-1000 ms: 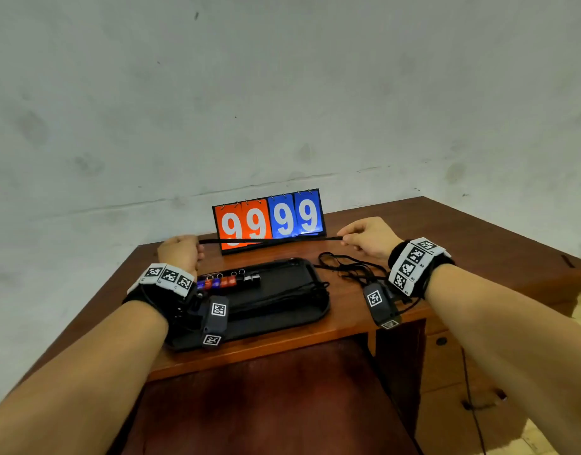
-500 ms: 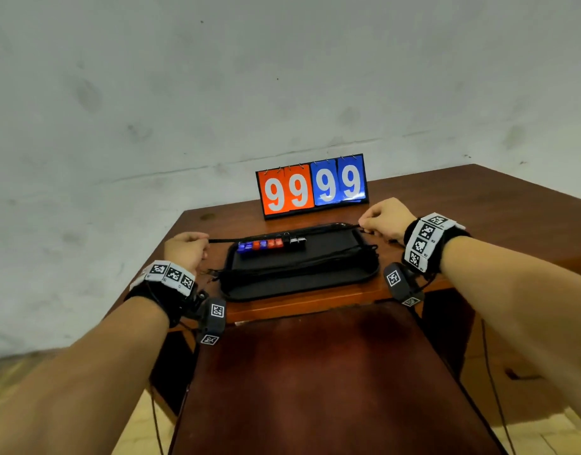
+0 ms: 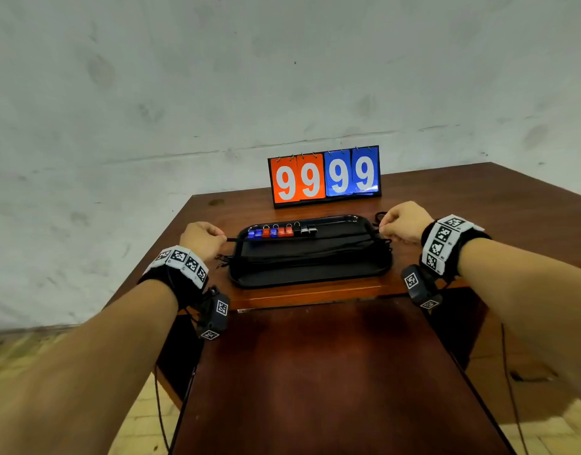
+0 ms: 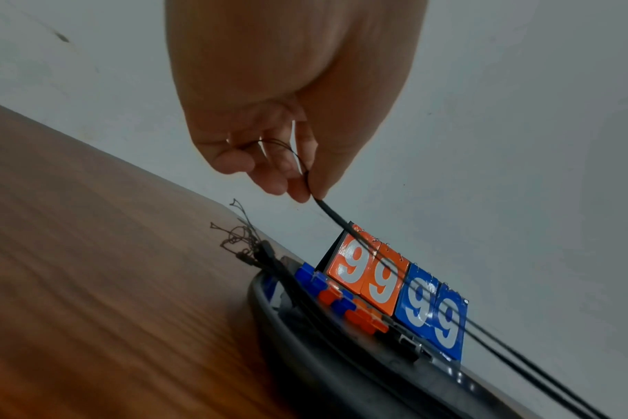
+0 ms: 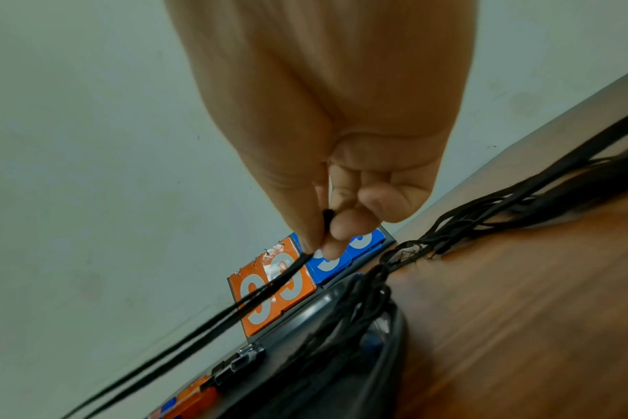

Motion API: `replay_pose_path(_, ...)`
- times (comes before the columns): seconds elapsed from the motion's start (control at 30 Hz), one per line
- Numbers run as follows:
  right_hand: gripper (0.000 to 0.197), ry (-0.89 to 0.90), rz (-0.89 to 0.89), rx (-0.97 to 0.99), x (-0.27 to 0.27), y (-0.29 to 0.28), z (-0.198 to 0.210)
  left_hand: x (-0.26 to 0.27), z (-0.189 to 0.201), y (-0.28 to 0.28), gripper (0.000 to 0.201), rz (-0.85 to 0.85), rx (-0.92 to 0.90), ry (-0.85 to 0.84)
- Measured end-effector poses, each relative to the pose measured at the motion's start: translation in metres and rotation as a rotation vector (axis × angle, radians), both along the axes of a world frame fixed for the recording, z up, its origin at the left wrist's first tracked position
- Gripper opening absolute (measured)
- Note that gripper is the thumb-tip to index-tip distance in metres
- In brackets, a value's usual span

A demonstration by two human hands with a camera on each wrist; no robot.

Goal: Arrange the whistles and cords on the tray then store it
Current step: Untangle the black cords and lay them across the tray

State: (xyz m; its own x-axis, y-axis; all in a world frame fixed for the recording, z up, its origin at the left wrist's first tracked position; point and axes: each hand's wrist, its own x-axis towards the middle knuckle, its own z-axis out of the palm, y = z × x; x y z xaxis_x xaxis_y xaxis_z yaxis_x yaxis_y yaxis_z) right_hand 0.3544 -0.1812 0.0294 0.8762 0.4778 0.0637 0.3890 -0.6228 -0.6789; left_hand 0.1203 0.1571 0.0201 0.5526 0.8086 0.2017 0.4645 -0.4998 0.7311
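A black tray (image 3: 309, 277) lies on the brown table (image 3: 479, 205). Along its far side stands a row of blue, red and black whistles (image 3: 279, 230). Several black cords (image 3: 302, 254) lie lengthwise across the tray. One black cord (image 3: 302, 237) is stretched taut just above the tray, in front of the whistles. My left hand (image 3: 202, 238) pinches its left end (image 4: 314, 195) beyond the tray's left rim. My right hand (image 3: 402, 221) pinches its right end (image 5: 327, 224) beyond the right rim. Frayed cord ends (image 4: 241, 238) stick out over the left rim.
A flip scoreboard (image 3: 325, 175) reading 9999 stands behind the tray, close to the grey wall. More loose black cords (image 5: 513, 204) lie on the table to the right of the tray. A dark wooden surface (image 3: 332, 372) sits lower, in front of the table.
Both hands have lowered the taut cord from in front of the scoreboard to just above the tray. The head view has shifted, so the tray now sits centred between the hands.
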Motion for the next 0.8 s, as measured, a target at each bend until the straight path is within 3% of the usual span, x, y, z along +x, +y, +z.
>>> replay_pose_path(0.3,0.016,0.063,-0.034,-0.079,0.002,0.003,-0.006,0.003,-0.01,-0.005,0.013,-0.053,0.066,0.205)
replay_pose_path(0.47,0.014,0.071,-0.047,-0.108,0.004,0.004,-0.007,0.005,-0.013,-0.004,0.005,-0.064,0.07,0.237)
replay_pose_path(0.8,0.007,0.051,-0.041,-0.141,0.006,0.008,-0.011,0.004,-0.016,-0.004,0.009,-0.073,0.065,0.289)
